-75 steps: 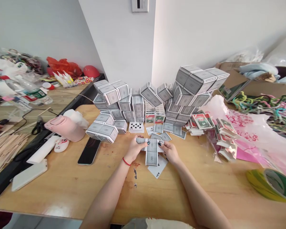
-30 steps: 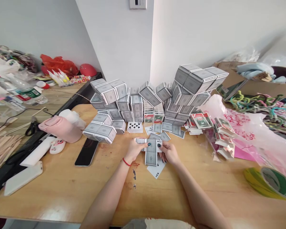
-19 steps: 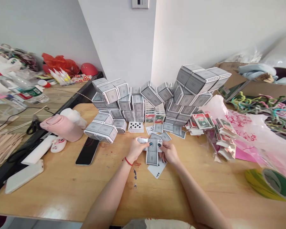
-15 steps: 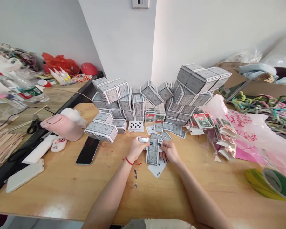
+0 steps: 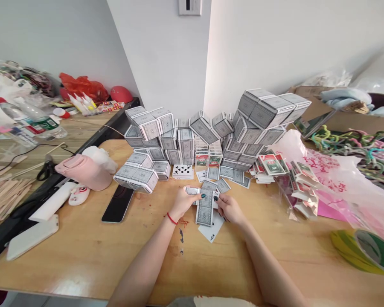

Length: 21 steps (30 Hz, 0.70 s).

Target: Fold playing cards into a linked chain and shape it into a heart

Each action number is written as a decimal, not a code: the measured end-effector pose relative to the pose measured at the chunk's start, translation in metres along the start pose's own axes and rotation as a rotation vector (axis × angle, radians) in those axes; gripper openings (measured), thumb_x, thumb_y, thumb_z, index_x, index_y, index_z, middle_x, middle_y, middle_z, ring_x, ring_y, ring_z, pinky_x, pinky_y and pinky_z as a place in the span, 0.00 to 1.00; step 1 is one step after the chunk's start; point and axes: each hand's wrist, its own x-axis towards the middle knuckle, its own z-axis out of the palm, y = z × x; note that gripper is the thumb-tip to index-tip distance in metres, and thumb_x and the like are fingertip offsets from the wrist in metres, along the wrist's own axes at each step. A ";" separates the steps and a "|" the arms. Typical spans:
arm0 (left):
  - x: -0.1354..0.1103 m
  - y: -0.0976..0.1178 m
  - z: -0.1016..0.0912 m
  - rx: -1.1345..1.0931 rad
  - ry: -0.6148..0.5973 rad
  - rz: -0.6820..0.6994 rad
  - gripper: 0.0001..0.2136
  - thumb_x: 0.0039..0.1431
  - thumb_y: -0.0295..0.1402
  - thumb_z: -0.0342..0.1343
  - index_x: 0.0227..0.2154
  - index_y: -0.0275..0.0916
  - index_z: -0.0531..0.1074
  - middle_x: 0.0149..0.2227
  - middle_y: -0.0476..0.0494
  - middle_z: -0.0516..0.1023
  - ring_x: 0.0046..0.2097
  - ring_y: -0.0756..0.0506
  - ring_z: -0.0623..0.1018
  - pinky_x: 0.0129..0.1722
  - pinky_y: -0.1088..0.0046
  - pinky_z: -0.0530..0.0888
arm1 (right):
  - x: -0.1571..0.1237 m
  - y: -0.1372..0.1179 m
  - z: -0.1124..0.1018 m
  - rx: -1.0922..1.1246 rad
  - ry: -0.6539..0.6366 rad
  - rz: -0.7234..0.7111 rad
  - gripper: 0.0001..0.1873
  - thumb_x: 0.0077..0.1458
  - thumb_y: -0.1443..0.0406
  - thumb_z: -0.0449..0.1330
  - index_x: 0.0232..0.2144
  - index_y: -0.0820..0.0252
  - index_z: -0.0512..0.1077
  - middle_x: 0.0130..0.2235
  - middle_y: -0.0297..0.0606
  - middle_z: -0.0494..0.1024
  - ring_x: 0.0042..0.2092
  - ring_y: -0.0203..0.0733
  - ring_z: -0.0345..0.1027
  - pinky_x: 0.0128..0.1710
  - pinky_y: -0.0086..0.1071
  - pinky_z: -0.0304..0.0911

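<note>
Compared with half a second ago, the bare right hand (image 5: pixel 231 209) is sitting slightly farther right, its lower fingers drawing away from the crossed, grey-patterned paper playing cards (image 5: pixel 205 212). This is suggesting a minor grip adjustment; both hands are still supporting the cards.

Left to right: the flat black rectangular phone (image 5: pixel 117 205) is lying partly behind a grey-patterned block of folded cards (image 5: pixel 137 175). The bare left hand (image 5: pixel 181 204), with a red cord at its wrist, is pinching the cards' left side, thumb on top. Above the tabletop (image 5: pixel 92 264), the cards are overlapping a white face-up paper card (image 5: pixel 211 233) in view; contact is not discernible. The right thumb and fingers are pinching the edge marked "2".

For movement, the phone is bounding the left side, the patterned stacks (image 5: pixel 264 111) the far side, and the yellow-green tape roll (image 5: pixel 365 251) the right. Bare wood is extending toward the near edge.
</note>
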 end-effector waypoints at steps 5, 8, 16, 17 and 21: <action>0.001 -0.001 -0.001 0.013 -0.010 -0.009 0.17 0.30 0.33 0.66 0.27 0.35 0.71 0.28 0.46 0.75 0.29 0.49 0.73 0.28 0.75 0.69 | 0.001 0.001 0.002 -0.010 0.001 -0.016 0.19 0.50 0.54 0.50 0.15 0.58 0.55 0.08 0.26 0.60 0.10 0.28 0.47 0.11 0.24 0.43; 0.003 -0.004 -0.001 0.041 -0.011 0.006 0.16 0.31 0.33 0.65 0.27 0.35 0.71 0.28 0.46 0.75 0.29 0.49 0.73 0.28 0.74 0.69 | 0.002 0.002 0.002 -0.004 -0.015 -0.009 0.18 0.50 0.55 0.49 0.15 0.58 0.54 0.08 0.26 0.60 0.10 0.28 0.46 0.11 0.23 0.42; 0.005 -0.008 -0.001 0.138 0.005 0.049 0.16 0.31 0.32 0.65 0.28 0.34 0.72 0.27 0.45 0.75 0.29 0.48 0.73 0.29 0.74 0.69 | 0.002 -0.001 0.002 -0.080 0.005 0.027 0.18 0.50 0.58 0.49 0.13 0.57 0.53 0.07 0.27 0.61 0.10 0.29 0.47 0.11 0.24 0.43; 0.005 -0.008 -0.001 0.148 0.011 0.055 0.15 0.31 0.32 0.65 0.27 0.34 0.72 0.27 0.45 0.75 0.29 0.48 0.73 0.29 0.74 0.69 | 0.002 -0.003 0.003 -0.106 0.018 0.035 0.18 0.50 0.58 0.49 0.13 0.57 0.53 0.08 0.27 0.61 0.10 0.29 0.48 0.11 0.24 0.44; 0.005 -0.010 -0.001 0.201 0.008 0.082 0.15 0.33 0.32 0.64 0.29 0.34 0.72 0.28 0.44 0.76 0.29 0.48 0.74 0.29 0.74 0.69 | 0.001 -0.007 0.006 -0.217 0.050 0.052 0.17 0.50 0.60 0.48 0.13 0.57 0.54 0.09 0.28 0.61 0.11 0.30 0.51 0.13 0.24 0.47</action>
